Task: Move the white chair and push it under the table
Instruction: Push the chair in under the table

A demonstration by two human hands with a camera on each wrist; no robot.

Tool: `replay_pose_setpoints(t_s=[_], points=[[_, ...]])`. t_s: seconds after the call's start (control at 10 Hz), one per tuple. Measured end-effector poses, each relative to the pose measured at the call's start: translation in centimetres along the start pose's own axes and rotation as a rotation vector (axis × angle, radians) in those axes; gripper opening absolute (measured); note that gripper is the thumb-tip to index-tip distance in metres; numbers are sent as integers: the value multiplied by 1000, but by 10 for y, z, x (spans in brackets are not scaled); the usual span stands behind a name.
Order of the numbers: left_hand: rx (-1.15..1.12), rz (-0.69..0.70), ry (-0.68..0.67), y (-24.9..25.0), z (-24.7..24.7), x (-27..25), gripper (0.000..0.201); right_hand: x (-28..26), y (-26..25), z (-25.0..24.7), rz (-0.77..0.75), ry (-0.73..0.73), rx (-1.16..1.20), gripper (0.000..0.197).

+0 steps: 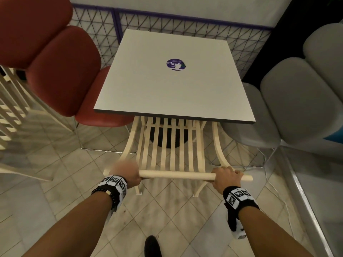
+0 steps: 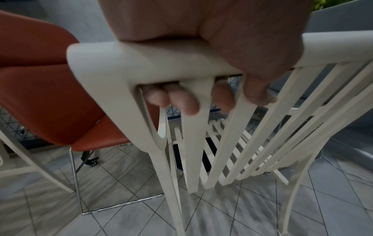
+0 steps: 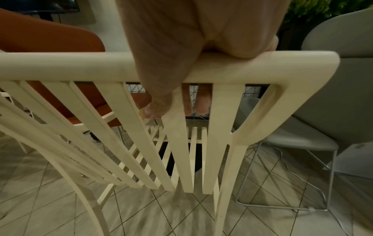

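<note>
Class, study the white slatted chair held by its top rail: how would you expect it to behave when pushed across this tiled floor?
The white chair probably behaves as stiff: its slats join one solid top rail. It looks light for its size, being thin slats with open gaps. Gripped high by the left hand and right hand, it may tip if its legs catch on the tile joints.

Slatted white chair (image 1: pixel 170 151), seat under the grey table (image 1: pixel 148 86)
</note>
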State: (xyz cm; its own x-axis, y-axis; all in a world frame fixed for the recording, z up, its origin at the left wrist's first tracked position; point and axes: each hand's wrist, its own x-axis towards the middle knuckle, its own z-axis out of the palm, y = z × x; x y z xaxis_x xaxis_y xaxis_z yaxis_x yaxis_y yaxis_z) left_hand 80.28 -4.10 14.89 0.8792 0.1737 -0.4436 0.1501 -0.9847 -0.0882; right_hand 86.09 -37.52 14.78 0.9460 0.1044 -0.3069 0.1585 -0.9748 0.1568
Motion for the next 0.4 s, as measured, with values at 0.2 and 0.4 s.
replay_pose_setpoints(t_s=[0.2, 0.4], points=[[-100, -4, 246, 10, 17, -28, 45, -36, -2, 12, -130, 205, 87, 80], [-206, 51, 435, 27, 43, -81, 81, -78, -1, 25, -74, 170, 252, 89]])
